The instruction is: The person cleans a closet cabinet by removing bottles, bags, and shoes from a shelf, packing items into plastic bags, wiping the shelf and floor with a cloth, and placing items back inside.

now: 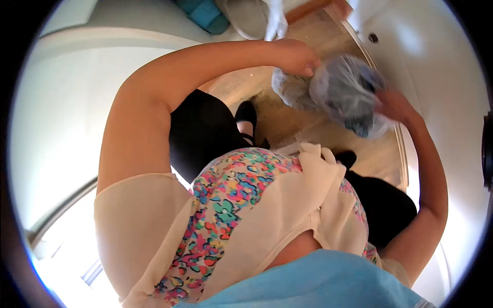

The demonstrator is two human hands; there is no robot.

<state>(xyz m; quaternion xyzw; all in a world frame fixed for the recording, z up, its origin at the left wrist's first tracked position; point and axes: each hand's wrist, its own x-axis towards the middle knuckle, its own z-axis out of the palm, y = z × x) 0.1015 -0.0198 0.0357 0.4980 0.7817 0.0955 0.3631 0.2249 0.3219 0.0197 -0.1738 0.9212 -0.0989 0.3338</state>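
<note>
A clear plastic bag [354, 77] with dark and greyish contents hangs between my hands, slightly smeared by motion. My left hand [297, 57] is closed at its left edge, thumb and fingers pinched together. My right hand [395, 106] is blurred and closed on the bag's right side. Left of the bag and below my left hand is a second crinkled, see-through grey-white bundle [294, 90]. It touches or overlaps the first bag, and I cannot tell whether the two are joined. What exactly lies inside the plastic cannot be made out.
Below the bag is a wood-look floor [287, 126], with my dark shoe [246, 115] on it. A teal slipper [211, 19], a pale round-edged item [245, 18] and a white glove-like thing [276, 23] are at the top. A white curved wall [431, 66] rises at right.
</note>
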